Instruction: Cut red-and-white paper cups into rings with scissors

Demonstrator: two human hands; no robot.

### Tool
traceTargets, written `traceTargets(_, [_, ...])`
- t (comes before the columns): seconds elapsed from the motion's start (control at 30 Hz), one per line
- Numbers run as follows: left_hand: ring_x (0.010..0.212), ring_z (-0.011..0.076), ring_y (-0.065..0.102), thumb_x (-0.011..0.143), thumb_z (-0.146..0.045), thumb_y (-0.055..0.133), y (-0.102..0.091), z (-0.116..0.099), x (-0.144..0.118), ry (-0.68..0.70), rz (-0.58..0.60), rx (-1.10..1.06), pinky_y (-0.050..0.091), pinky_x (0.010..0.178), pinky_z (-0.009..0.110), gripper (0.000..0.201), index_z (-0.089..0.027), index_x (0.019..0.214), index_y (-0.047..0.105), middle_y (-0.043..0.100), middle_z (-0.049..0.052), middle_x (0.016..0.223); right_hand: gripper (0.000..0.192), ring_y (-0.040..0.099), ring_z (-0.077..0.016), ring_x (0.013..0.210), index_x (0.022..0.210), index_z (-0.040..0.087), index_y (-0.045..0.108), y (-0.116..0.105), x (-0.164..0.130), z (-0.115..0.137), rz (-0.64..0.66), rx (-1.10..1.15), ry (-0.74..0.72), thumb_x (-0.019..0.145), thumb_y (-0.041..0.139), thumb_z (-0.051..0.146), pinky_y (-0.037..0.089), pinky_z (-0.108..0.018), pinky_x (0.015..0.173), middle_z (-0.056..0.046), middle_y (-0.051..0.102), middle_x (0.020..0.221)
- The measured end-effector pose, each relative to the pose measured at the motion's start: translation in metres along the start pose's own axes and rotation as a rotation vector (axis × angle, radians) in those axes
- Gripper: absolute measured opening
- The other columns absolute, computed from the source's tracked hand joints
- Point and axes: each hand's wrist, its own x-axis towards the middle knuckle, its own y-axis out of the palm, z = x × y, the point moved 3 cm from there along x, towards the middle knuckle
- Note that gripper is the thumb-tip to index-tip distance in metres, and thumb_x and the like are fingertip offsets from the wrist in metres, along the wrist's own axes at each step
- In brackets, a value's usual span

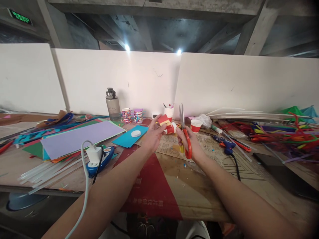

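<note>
the small red paper cup (168, 126) with a yellow strip on it is held up above the middle of the table (174, 186), tipped on its side, in the fingers of the left hand (154, 133). that hand is closed on the cup from the left, thumb and fingertips pinching it. just to the right, the right hand (191, 142) is clenched around the orange handles of a pair of scissors (184, 132); the blades point straight up and look nearly closed, standing beside the cup without clearly touching it.

under both hands lies a sheet of brown printed cardboard (171, 146), and below that a red panel (149, 186) on the table top. behind the cup stand another red and white paper cup (195, 125) and a white cup with pens (169, 112). left of those are two stacks of patterned tape rolls (132, 115) and a grey water bottle (112, 104) against the white partition (139, 79).

a blue sheet (129, 136) with a white round lid (136, 133) on it lies near the left hand. further left is a pile of coloured paper with a lilac sheet (79, 138) on top, a white charger plug (94, 154) with its cable, a blue glue gun (102, 161) and a spread of clear glue sticks (42, 174).

to the right of the scissors lie a second blue glue gun (226, 143), a glue stick (216, 128), a crumpled plastic bag (204, 120) and a heap of coloured pipe cleaners (281, 134). a dark flat thing (284, 172) lies at the right edge; what it is cannot be told.
</note>
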Motion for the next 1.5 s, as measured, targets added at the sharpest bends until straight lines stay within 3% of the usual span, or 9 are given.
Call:
traceTargets(0.2, [0.112, 0.0215, 0.063, 0.065, -0.018, 0.088, 0.008, 0.008, -0.009, -0.022, 0.169, 0.189, 0.047, 0.09, 0.029, 0.067, -0.03, 0.127, 0.067, 0.071, 0.005, 0.122, 0.052, 0.061, -0.017, 0.073, 0.094, 0.025, 0.051, -0.003, 0.0, 0.004, -0.056, 0.173, 0.057, 0.072, 0.077, 0.065, 0.055, -0.033, 0.065, -0.002, 0.063, 0.09])
traceTargets(0.33, [0.116, 0.0231, 0.062, 0.064, -0.018, 0.089, 0.011, 0.009, -0.013, -0.021, 0.181, 0.21, 0.047, 0.097, 0.033, 0.067, -0.027, 0.127, 0.066, 0.069, 0.007, 0.123, 0.051, 0.061, -0.0171, 0.071, 0.093, 0.025, 0.051, 0.0, 0.001, 0.006, -0.042, 0.256, 0.042, 0.07, 0.078, 0.062, 0.056, -0.034, 0.066, -0.001, 0.064, 0.09])
traceTargets(0.53, [0.105, 0.0199, 0.062, 0.064, -0.026, 0.09, 0.009, 0.01, -0.011, -0.002, 0.095, 0.231, 0.05, 0.082, 0.028, 0.055, -0.022, 0.113, 0.065, 0.066, 0.009, 0.123, 0.056, 0.061, -0.0172, 0.067, 0.094, 0.025, 0.053, -0.004, 0.004, 0.007, -0.086, 0.234, 0.035, 0.062, 0.082, 0.061, 0.054, -0.033, 0.061, -0.001, 0.065, 0.086])
traceTargets(0.67, [0.088, 0.0156, 0.06, 0.071, -0.037, 0.086, 0.006, 0.009, -0.01, -0.015, 0.013, 0.304, 0.048, 0.069, 0.023, 0.033, -0.019, 0.091, 0.067, 0.068, 0.005, 0.101, 0.058, 0.062, -0.018, 0.073, 0.096, 0.025, 0.052, -0.008, 0.007, 0.004, -0.121, 0.212, 0.008, 0.061, 0.083, 0.059, 0.055, -0.033, 0.063, -0.003, 0.066, 0.097])
traceTargets(0.93, [0.078, 0.0177, 0.066, 0.073, -0.045, 0.083, 0.006, 0.017, -0.013, -0.256, 0.111, 0.336, 0.044, 0.058, 0.023, 0.03, -0.018, 0.083, 0.075, 0.073, 0.008, 0.093, 0.056, 0.061, -0.0205, 0.084, 0.099, 0.025, 0.053, -0.014, 0.01, -0.003, -0.146, 0.037, -0.082, 0.066, 0.081, 0.061, 0.056, -0.036, 0.076, -0.003, 0.064, 0.094])
traceTargets(1.1, [0.072, 0.0147, 0.064, 0.07, -0.041, 0.087, 0.007, 0.024, -0.014, -0.291, 0.186, 0.266, 0.045, 0.061, 0.024, 0.031, -0.016, 0.083, 0.075, 0.073, 0.007, 0.087, 0.05, 0.06, -0.0173, 0.083, 0.093, 0.025, 0.05, -0.015, 0.01, -0.001, -0.122, 0.022, -0.135, 0.068, 0.081, 0.056, 0.054, -0.034, 0.08, -0.001, 0.063, 0.092])
traceTargets(1.2, [0.071, 0.0128, 0.062, 0.07, -0.035, 0.088, 0.002, 0.025, -0.01, -0.249, 0.112, 0.201, 0.043, 0.061, 0.023, 0.027, -0.014, 0.081, 0.073, 0.072, 0.006, 0.082, 0.05, 0.062, -0.017, 0.082, 0.095, 0.025, 0.05, -0.013, 0.01, -0.004, -0.119, 0.041, -0.061, 0.071, 0.077, 0.061, 0.055, -0.031, 0.07, -0.001, 0.064, 0.096])
traceTargets(1.3, [0.072, 0.0122, 0.063, 0.071, -0.032, 0.088, -0.008, 0.021, -0.002, -0.2, -0.059, 0.119, 0.044, 0.063, 0.024, 0.027, -0.014, 0.081, 0.071, 0.071, 0.005, 0.083, 0.052, 0.064, -0.0181, 0.078, 0.096, 0.027, 0.051, -0.012, 0.011, -0.009, -0.109, 0.036, 0.067, 0.074, 0.069, 0.07, 0.054, -0.03, 0.061, -0.002, 0.065, 0.094])
traceTargets(1.5, [0.073, 0.0126, 0.066, 0.075, -0.035, 0.086, -0.02, 0.004, 0.013, -0.141, -0.253, -0.023, 0.048, 0.064, 0.024, 0.03, -0.014, 0.083, 0.065, 0.072, 0.006, 0.08, 0.045, 0.064, -0.0232, 0.09, 0.098, 0.026, 0.059, -0.016, 0.009, -0.006, -0.038, -0.241, -0.024, 0.079, 0.067, 0.067, 0.054, -0.037, 0.078, -0.004, 0.068, 0.091])
